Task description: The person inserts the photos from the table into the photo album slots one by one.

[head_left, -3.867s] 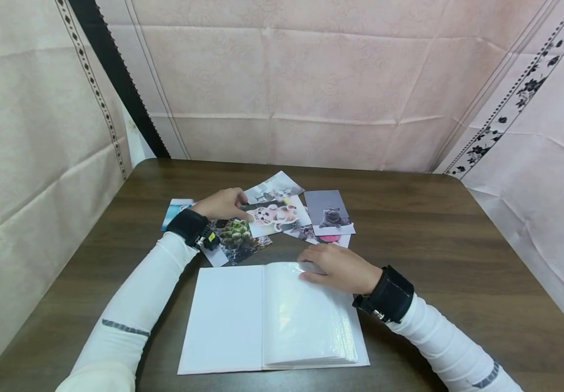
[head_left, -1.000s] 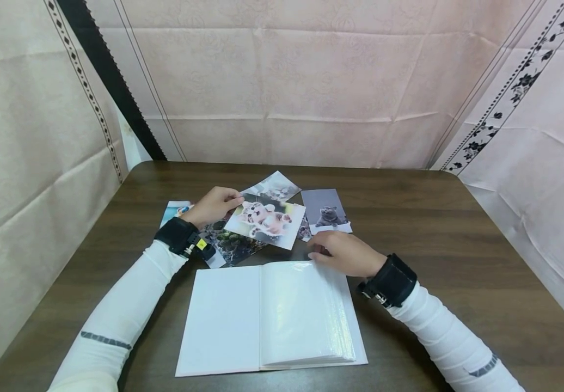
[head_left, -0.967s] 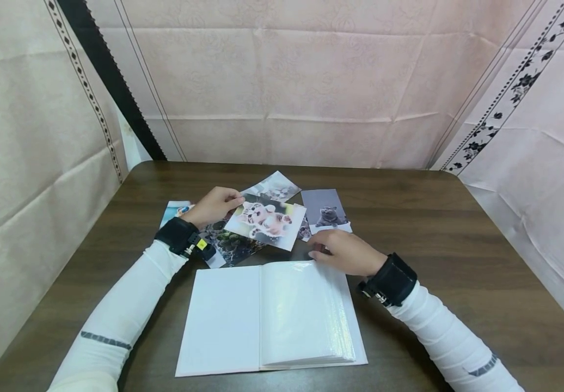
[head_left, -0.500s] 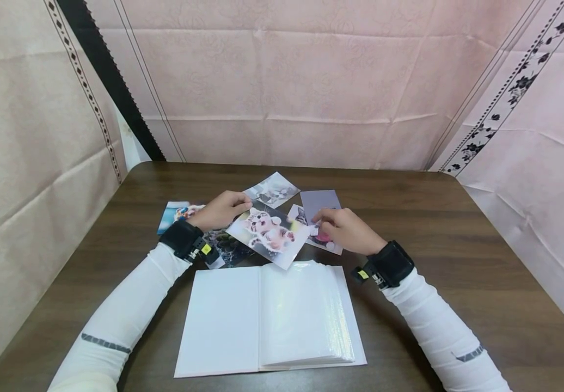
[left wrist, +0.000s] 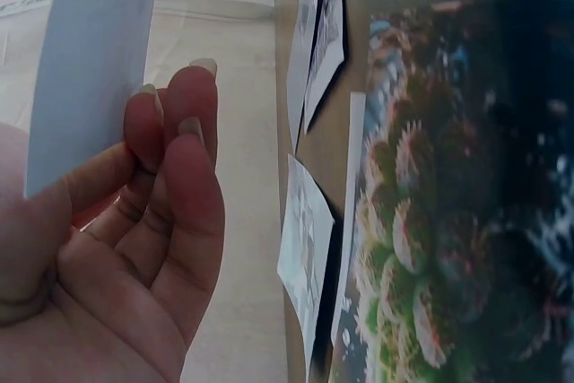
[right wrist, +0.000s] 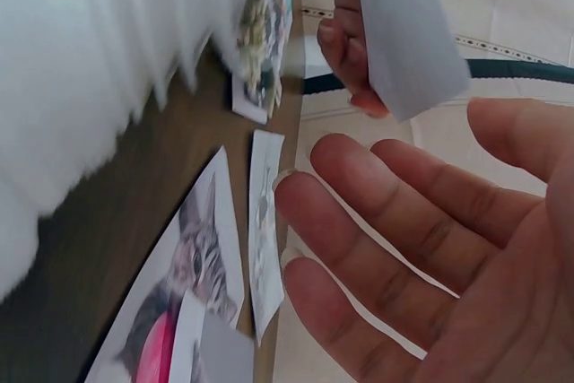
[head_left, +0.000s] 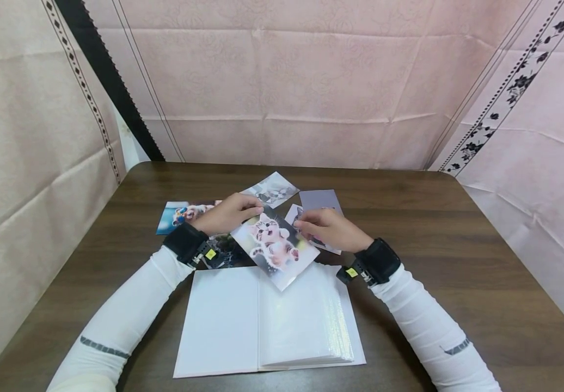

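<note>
My left hand [head_left: 228,213] pinches a photo [head_left: 274,247] of a pale cartoon-like kitten by its upper left corner. The photo is tilted and overlaps the top of the open photo album [head_left: 223,321] in the head view. Its white back faces the left wrist camera, between thumb and fingers. My right hand [head_left: 333,228] hovers near the photo's right side. In the right wrist view its fingers [right wrist: 359,257] are loosely bent and apart, with a gap between them and the photo. Clear plastic sleeves fill the album's right half; a plain white page lies on the left.
Loose photos lie behind the album: a succulent photo [left wrist: 413,248], a blue one [head_left: 166,219] at the left, a pale one [head_left: 273,190] at the back, and a grey-purple one [head_left: 318,199] partly behind my right hand. A striped kitten photo [right wrist: 202,262] lies under the right hand.
My left hand has lifted the kitten photo off the pile, bringing it toward the album and turning it more upright. My right hand has left the album and moved up and left toward the photo.
</note>
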Available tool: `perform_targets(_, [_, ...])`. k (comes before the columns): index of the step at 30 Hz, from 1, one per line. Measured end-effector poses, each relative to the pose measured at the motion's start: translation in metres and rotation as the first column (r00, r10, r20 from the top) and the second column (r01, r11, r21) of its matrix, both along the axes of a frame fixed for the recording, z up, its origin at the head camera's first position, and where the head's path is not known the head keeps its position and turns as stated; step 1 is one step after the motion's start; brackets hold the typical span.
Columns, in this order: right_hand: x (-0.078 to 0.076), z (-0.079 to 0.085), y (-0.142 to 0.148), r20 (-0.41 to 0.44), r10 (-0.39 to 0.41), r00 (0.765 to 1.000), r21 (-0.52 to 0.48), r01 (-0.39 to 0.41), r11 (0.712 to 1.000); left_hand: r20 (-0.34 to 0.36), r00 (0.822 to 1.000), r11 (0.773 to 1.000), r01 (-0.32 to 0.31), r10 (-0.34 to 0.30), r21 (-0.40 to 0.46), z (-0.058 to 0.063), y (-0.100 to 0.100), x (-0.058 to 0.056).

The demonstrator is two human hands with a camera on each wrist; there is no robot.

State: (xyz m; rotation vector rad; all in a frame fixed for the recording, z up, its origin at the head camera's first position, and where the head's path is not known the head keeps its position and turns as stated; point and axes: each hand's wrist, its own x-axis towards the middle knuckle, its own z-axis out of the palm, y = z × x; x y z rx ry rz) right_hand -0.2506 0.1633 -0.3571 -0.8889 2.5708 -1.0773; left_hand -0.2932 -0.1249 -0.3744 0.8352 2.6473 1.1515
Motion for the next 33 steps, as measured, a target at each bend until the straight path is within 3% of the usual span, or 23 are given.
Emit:
perform_targets(6, [-0.001,-0.002,-0.009,0.011,0.059,0.998,0.001,-0.059,0.998,0.014,0.999,0.999,0.041,-0.040,-0.019,0.005,0.008,0.007])
perform_targets(14, [-0.001,-0.009,-0.012,0.115,0.093,0.989,-0.033,-0.090,0.995,0.019,0.997,0.996,0.081,-0.080,-0.030,0.006,0.014,0.009])
perform_targets(20, [0.000,-0.010,-0.013,0.167,0.114,0.979,-0.077,-0.102,0.992,0.031,0.997,0.998,0.065,-0.064,-0.007,0.005,0.014,0.011])
perform_targets(28, [-0.005,-0.013,-0.003,0.159,0.010,0.987,-0.094,0.004,0.996,0.005,0.997,0.996,0.078,-0.078,0.041,-0.003,0.004,0.013])
perform_targets(33, [-0.010,-0.015,0.003,0.178,-0.055,0.982,-0.121,0.078,0.990,0.064,0.996,0.997,0.061,-0.064,0.048,-0.004,-0.001,0.017])
